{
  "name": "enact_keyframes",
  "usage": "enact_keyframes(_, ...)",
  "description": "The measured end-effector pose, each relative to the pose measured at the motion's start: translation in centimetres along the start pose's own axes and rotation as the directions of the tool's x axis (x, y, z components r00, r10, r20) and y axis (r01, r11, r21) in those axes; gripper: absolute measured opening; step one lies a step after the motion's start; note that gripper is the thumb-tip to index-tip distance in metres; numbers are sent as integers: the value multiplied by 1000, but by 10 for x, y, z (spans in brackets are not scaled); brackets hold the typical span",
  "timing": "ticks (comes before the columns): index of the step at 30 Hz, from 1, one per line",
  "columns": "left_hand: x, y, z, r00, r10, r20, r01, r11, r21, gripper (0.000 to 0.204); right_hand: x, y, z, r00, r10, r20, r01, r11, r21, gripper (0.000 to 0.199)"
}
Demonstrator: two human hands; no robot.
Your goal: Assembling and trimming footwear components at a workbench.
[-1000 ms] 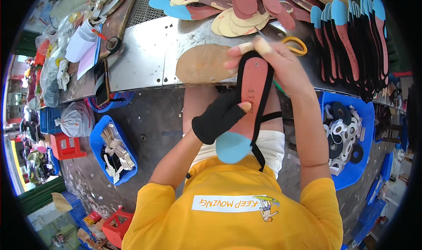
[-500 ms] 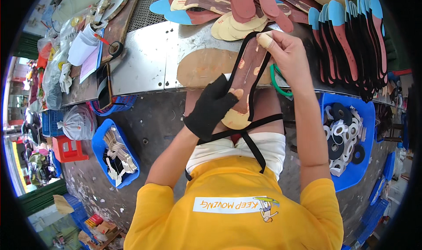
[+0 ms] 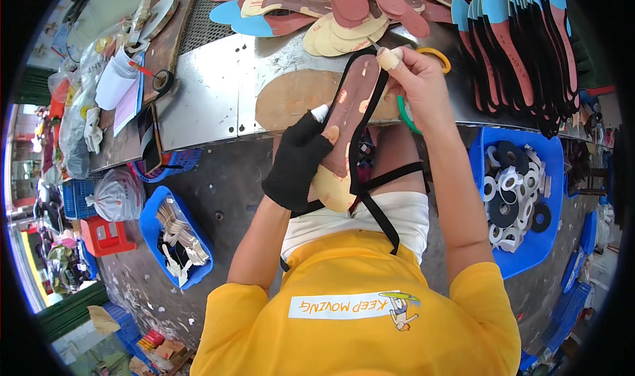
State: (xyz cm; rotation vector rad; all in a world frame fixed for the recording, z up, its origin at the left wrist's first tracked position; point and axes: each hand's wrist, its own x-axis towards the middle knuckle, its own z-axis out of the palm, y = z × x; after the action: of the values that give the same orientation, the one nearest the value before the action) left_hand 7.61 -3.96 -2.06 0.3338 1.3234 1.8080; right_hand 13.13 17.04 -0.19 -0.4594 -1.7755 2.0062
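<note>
A brown and cream insole [image 3: 344,125] is held over my lap at the bench edge, a black edging strip [image 3: 340,85] around its upper end. My left hand [image 3: 297,158], in a black fingerless glove, grips its left side, thumb on its face. My right hand [image 3: 420,78], its thumb wrapped in tape, pinches the strip at the upper right. Along the right side the strip runs down, then trails loose across my thighs. A yellow loop [image 3: 436,58] and a green loop [image 3: 407,115] show beside my right hand; whether it holds them is hidden.
A tan oval board [image 3: 291,98] lies on the metal bench [image 3: 211,91]. Insoles are heaped at the back, and a row of black-edged ones [image 3: 516,52] stands at right. Blue baskets flank me: tape rolls in the right one [image 3: 522,263], strips in the left [image 3: 205,277].
The insole has tipped, its lower end now further left. On its right side, the strip lies nearer the edge. My right hand has turned slightly, and the yellow loop now shows.
</note>
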Motion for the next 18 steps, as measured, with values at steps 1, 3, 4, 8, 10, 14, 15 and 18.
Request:
enact_keyframes(1, 0, -2, -2, 1000, 0, -1, 0, 1000, -1, 44, 2, 2, -4, 1000, 3, 15, -3, 1000, -10, 18)
enact_keyframes(3, 1, -9, -12, 980, 120, 160, -128, 991, 37, 44, -2, 2, -6, 998, -51, -43, 53, 998, 28, 17)
enact_keyframes(4, 1, -8, -21, 974, 22, 226, -25, 1000, 10, 42, -4, 2, -5, 989, -103, -105, 110, 992, 64, 16)
enact_keyframes(8, -6, 1, -10, 993, -57, 106, 46, 994, 103, 37, -12, 8, 13, 957, -215, -192, 214, 976, -29, 16)
enact_keyframes(10, -10, 6, -8, 994, -11, 110, -15, 972, 235, 33, -12, 1, 6, 980, -121, -155, 122, 992, -1, 16)
enact_keyframes(14, -8, 10, 2, 997, 64, 49, -76, 950, 303, 28, -3, 16, -7, 989, -52, -140, 47, 998, -37, 45)
enact_keyframes(15, -6, 9, 4, 988, 140, 70, -156, 844, 513, 26, -2, 19, -3, 970, -142, -196, 112, 981, -156, 61)
enact_keyframes(18, -4, 4, 3, 926, 342, 157, -341, 585, 736, 21, -28, -7, 39, 926, -370, -78, 262, 776, -573, 99)
